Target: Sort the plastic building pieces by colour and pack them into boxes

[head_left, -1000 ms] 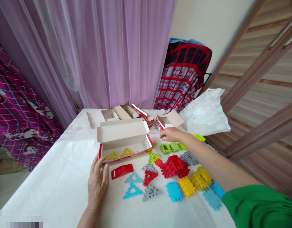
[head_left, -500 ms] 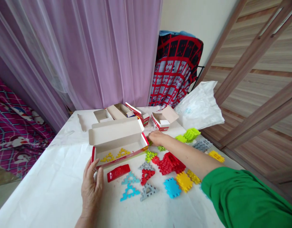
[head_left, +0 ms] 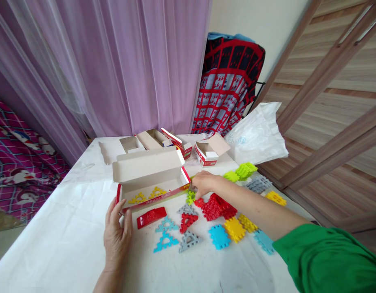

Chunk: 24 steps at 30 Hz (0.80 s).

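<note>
An open cardboard box (head_left: 151, 198) with a red end lies in front of me, its lid tipped back. Two yellow triangular building pieces (head_left: 157, 192) are inside. My left hand (head_left: 116, 232) grips the box's near left corner, thumb at the front and fingers at the end. Beyond the box's right end, my right hand (head_left: 203, 183) is closed with fingers pointing down at a lime-green triangular building piece (head_left: 190, 197); its fingertips are partly hidden. Blue triangular pieces (head_left: 166, 241), a grey triangular piece (head_left: 190, 241) and a red triangular piece (head_left: 188, 222) lie nearer me.
A red plastic part (head_left: 151, 217) lies before the box. Red square pieces (head_left: 216, 207), a blue square stack (head_left: 219, 237), yellow squares (head_left: 235, 229) and grey pieces (head_left: 258, 184) spread rightward. Other open boxes (head_left: 206, 156) and a white plastic bag (head_left: 258, 134) stand at the back.
My right hand has shifted slightly down toward the lime-green triangular piece, its fingers now over it. My left hand stays at the box corner. The view has moved slightly.
</note>
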Each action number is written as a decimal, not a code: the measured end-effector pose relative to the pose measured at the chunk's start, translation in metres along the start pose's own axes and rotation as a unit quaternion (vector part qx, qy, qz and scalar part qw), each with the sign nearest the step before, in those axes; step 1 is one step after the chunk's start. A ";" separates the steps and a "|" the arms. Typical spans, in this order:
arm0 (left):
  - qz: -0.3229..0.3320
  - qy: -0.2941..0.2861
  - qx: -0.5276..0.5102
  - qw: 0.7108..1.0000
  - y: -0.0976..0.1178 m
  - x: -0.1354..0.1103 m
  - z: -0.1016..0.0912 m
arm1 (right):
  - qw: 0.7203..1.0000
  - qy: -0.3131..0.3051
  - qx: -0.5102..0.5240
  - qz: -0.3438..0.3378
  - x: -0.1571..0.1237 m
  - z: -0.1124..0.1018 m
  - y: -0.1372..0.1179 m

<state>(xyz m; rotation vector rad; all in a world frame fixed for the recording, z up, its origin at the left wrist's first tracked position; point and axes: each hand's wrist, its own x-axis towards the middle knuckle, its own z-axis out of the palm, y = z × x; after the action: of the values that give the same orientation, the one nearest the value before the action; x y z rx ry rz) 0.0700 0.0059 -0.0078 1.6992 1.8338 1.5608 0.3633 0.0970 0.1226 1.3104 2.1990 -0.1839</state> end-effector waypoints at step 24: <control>0.031 0.088 -0.014 0.996 0.003 0.001 -0.002 | 0.973 0.195 0.118 0.036 -0.029 -0.049 0.016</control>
<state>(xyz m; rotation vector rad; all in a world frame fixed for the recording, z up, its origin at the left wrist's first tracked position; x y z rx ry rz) 0.0705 0.0053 -0.0040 1.6691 1.8453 1.8042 0.3675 0.1024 0.1810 1.6736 2.5084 -0.1773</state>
